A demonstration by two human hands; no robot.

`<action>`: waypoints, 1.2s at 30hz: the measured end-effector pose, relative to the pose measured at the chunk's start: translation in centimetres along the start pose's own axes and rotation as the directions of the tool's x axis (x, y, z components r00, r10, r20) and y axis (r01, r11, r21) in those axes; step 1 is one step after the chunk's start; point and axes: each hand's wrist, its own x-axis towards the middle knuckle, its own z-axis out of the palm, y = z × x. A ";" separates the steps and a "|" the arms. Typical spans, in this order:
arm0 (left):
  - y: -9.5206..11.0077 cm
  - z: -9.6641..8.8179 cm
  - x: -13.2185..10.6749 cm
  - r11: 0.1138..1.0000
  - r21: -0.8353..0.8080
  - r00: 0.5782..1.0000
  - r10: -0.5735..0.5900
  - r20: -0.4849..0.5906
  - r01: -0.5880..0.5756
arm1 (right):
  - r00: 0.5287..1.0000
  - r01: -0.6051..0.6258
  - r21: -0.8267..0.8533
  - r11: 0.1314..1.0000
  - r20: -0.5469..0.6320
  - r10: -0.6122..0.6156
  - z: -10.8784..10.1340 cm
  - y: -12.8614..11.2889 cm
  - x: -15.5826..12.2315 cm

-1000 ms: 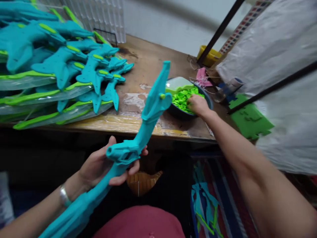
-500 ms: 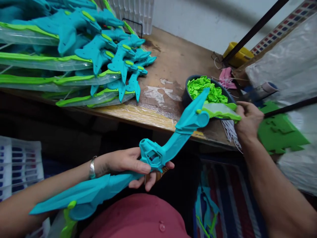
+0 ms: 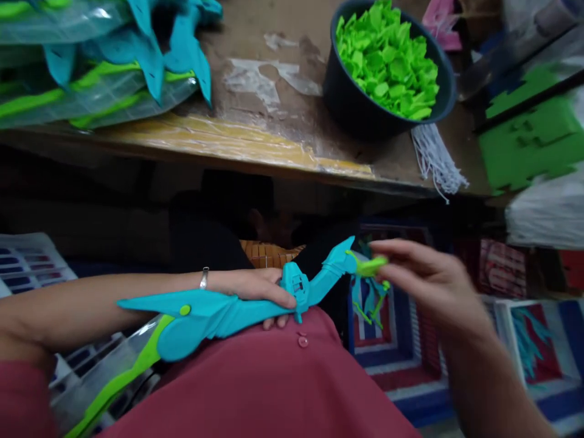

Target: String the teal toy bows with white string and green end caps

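A teal plastic toy bow (image 3: 201, 322) lies slantwise across my lap, against the red shirt. My left hand (image 3: 262, 289) is wrapped round its middle grip, thumb on top, just beside the hollow square housing (image 3: 296, 286). At the bow's right end, my right hand (image 3: 424, 274), somewhat blurred, pinches the short-looking green limb (image 3: 371, 266) between thumb and fingers. From the left end another green limb (image 3: 137, 368), with a clear plastic sheet along it, runs down toward the lower left. My left fingers are partly hidden behind the grip.
On the worn wooden table (image 3: 283, 131) stands a dark bowl (image 3: 337, 103) heaped with small green pieces. Similar teal bows (image 3: 150, 67) are piled at upper left. White strings (image 3: 438, 158) hang over the edge. Plastic crates (image 3: 396, 389) with teal parts stand below right.
My view has tipped downward. The bow's right end has come down from in front of the bowl toward my lap, and my right hand has moved down with the green limb.
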 end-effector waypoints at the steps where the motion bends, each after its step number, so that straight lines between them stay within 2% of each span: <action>1: -0.4 0.1 0.4 0.999 0.002 0.999 -0.034 -0.001 0.034 | 0.984 -0.003 0.009 1.000 0.180 0.001 1.6 0.2 -0.6; 2: -0.7 0.2 0.7 0.998 0.008 0.998 -0.057 -0.004 0.057 | 0.947 0.017 0.028 0.999 0.319 -0.025 3.1 0.6 -1.0; 4: -1.0 0.4 0.9 0.998 0.022 0.998 -0.063 -0.016 0.063 | 0.877 0.096 0.074 0.993 0.466 -0.119 5.2 1.6 -1.0; 6: -1.0 0.5 0.8 0.998 0.035 0.999 -0.048 -0.019 0.049 | 0.835 0.181 0.089 0.979 0.513 -0.201 6.5 2.6 -0.6; 8: -0.8 0.7 0.5 0.998 0.039 0.999 -0.038 -0.027 0.039 | 0.818 0.236 0.094 0.967 0.518 -0.250 7.3 3.4 -0.2; 16: -0.8 0.8 0.3 0.995 0.073 0.997 -0.062 -0.048 0.065 | 0.801 0.323 0.106 0.941 0.498 -0.331 8.3 3.9 0.2; 30: -0.3 1.0 0.3 0.986 0.153 0.997 -0.060 -0.039 0.065 | 0.815 0.422 0.034 0.906 0.423 -0.396 8.9 3.9 -0.4; 36: 0.7 1.8 0.2 0.932 0.357 0.989 -0.010 -0.150 0.064 | 0.844 0.443 -0.075 0.893 0.371 -0.388 9.0 4.8 -1.4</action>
